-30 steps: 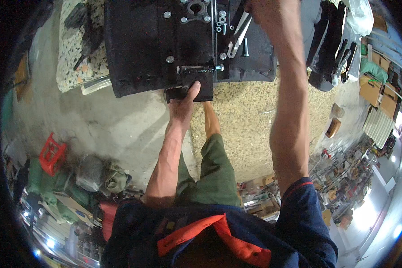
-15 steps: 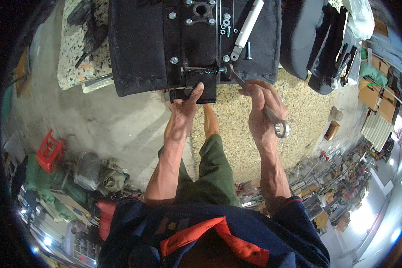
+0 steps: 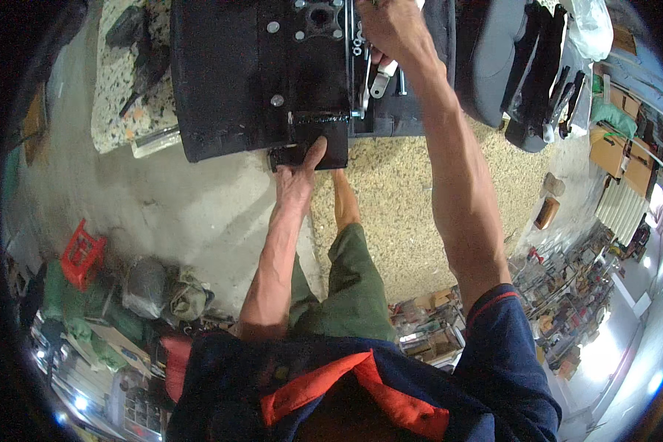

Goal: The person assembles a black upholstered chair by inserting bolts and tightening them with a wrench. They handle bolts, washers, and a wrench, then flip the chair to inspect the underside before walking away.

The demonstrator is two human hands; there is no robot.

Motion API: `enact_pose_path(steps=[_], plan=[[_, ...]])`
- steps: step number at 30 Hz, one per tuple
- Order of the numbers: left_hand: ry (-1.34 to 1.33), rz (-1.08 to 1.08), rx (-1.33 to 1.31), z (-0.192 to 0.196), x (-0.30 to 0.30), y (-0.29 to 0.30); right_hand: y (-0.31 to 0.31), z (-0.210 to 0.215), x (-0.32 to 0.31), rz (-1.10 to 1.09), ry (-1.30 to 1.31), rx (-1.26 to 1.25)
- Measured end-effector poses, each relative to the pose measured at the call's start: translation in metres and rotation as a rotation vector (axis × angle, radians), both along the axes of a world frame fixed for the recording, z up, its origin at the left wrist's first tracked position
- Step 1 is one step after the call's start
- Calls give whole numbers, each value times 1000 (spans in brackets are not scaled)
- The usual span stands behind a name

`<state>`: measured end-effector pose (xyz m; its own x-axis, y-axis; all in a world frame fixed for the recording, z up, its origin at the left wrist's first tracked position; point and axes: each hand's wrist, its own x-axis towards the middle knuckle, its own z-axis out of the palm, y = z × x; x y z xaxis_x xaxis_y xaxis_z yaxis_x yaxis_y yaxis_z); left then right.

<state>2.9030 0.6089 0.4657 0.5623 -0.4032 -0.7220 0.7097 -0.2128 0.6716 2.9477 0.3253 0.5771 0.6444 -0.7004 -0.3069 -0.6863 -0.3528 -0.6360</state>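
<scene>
- The left hand (image 3: pixel 296 180) rests on the near edge of a black seat base (image 3: pixel 258 81), which lies upside down on a raised surface at the top of the view.
- The left thumb presses against a small black bracket (image 3: pixel 309 144) that projects from the near edge of the seat base; the fingers curl under that edge, gripping the bracket.
- The right hand (image 3: pixel 394 29) reaches across the seat base, with the arm fully extended.
- The right hand is closed around the upper end of a metal wrench (image 3: pixel 379 77); the lower, ring-shaped end hangs free below the fist.
- A cluster of silver bolts and washers (image 3: pixel 357 44) lies on the seat base, just left of the right hand.
- A round mounting plate (image 3: pixel 320 15) sits at the centre of the seat base.
- A second dark grey seat cushion (image 3: pixel 493 59) lies to the right, near the seat base.
- A red crate (image 3: pixel 81 254) stands on the concrete floor, well apart on the left.
</scene>
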Motion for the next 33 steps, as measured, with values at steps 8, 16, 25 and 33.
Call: enact_pose_path(steps=[8, 16, 25, 33], plan=[[-31, -42, 15, 13, 4, -8, 65, 31, -106, 40, -267, -324], [-51, -110, 68, 25, 8, -9, 116, 28, -133, -71, -283, -287], [-18, -1, 10, 4, 1, -2, 72, 0, -91, -109, -217, -192], [0, 0, 13, 5, 2, -4, 7, 2, -15, -244, -223, -191]])
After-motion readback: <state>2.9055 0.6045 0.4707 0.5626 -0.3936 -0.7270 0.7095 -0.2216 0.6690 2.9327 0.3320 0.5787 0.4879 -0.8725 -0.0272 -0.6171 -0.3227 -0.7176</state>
